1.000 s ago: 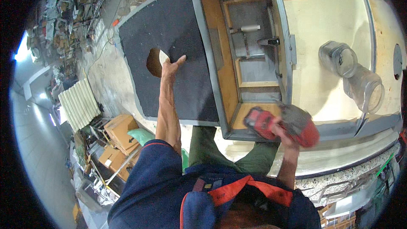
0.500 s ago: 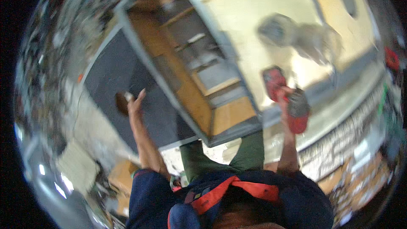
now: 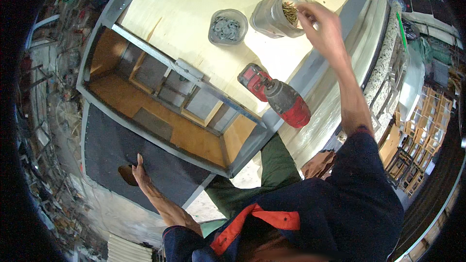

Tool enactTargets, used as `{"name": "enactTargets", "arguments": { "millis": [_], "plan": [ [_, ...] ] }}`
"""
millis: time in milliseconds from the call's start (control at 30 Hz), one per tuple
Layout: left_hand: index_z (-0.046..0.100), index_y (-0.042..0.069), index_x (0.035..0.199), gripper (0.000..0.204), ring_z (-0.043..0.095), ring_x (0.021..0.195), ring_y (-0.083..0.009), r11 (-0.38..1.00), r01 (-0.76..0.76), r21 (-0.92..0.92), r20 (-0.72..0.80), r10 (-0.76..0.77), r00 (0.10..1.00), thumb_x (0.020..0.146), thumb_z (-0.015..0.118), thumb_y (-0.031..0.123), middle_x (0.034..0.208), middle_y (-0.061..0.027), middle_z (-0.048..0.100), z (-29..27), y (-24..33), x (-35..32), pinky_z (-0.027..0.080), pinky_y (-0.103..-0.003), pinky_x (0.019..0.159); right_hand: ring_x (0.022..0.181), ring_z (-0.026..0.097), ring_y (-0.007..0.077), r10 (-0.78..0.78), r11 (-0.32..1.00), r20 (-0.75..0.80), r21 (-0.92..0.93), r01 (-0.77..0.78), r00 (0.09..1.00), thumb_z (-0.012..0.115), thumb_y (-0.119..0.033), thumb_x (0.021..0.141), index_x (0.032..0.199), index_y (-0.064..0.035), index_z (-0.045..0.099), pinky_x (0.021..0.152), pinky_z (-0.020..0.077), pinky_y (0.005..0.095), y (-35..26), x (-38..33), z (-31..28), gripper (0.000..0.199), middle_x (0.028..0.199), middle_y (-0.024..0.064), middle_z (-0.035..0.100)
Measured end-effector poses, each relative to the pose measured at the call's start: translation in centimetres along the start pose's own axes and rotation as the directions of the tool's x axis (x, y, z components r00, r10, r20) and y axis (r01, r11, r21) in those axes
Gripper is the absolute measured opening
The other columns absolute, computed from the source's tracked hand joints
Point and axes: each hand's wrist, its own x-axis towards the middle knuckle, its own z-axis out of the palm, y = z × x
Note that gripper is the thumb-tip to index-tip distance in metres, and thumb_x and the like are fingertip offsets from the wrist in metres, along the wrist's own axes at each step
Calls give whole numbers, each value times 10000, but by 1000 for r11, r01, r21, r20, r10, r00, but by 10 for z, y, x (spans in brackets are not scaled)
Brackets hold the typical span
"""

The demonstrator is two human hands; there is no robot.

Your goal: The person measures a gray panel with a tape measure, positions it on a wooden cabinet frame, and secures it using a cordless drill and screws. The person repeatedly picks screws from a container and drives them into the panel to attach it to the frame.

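My right hand (image 3: 324, 29) is at the mouth of a clear plastic jar (image 3: 267, 17) lying on its side, fingertips pinched together; whatever is between them is too small to make out. Brass-coloured screws (image 3: 290, 13) fill the jar's opening. Below the jar, a red and black cordless drill (image 3: 276, 94) lies on the pale wooden panel (image 3: 184, 0), out of my hands. My left hand (image 3: 140, 171) grips the dark fabric-covered panel (image 3: 109, 138) at its oval hole (image 3: 127, 175). Its thumb stretches upward, while the other fingers are mostly hidden at the hole.
An open clear tub (image 3: 228, 26) of grey pieces stands left of the jar. Between the pale and dark panels, the frame opens into a deep cavity with wooden slats (image 3: 145, 116). A plastic-wrapped bundle (image 3: 323, 109) runs along the right side, with stacked wood (image 3: 427, 131) beyond.
My right hand has let go of the drill, which now lies on the pale panel, and has moved up to the jar. The left hand stays by the hole. The whole view has turned.
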Motion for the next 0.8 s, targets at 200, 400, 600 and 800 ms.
{"name": "enactTargets", "arguments": {
  "millis": [200, 400, 600, 800],
  "plan": [
    [401, -87, 1427, 805, 536, 1229, -289, 999, 13, -51, 55, -11, 998, 856, 785, 331, 1369, -167, 546, -8, -10, 6, 416, -407, 1055, 879, 665, 412, -27, 799, 451, -526, 290, 892, 567, 30, 790, 908, 96, 673, 804, 529, 468, 47, 66, 54, 171, 904, 271, 673],
    [229, -90, 1507, 1018, 478, 1314, -339, 996, -2, 87, 45, -2, 999, 830, 792, 421, 1448, -221, 466, -5, -1, -1, 425, -439, 1059, 890, 664, 423, 65, 859, 431, -483, 169, 900, 609, -57, 829, 838, 67, 695, 807, 524, 492, 50, 67, 54, 151, 889, 289, 666],
    [427, -76, 1416, 790, 541, 1218, -259, 999, -11, 43, -85, 15, 996, 833, 816, 288, 1332, -146, 572, -1, 1, -4, 423, -361, 1033, 673, 622, 364, 140, 914, 247, -405, -29, 959, 633, -103, 862, 888, 49, 596, 676, 499, 442, 6, 62, 12, 159, 745, 228, 618],
    [418, -33, 1439, 806, 529, 1243, -285, 992, 99, -79, -19, -101, 995, 828, 822, 302, 1371, -140, 542, -3, -4, 4, 437, -414, 1037, 575, 596, 77, 175, 890, 430, 316, -329, 886, 666, -118, 925, 1106, 8, 675, 517, 483, 246, -40, 54, -5, 221, 723, 46, 647]
  ]
}}
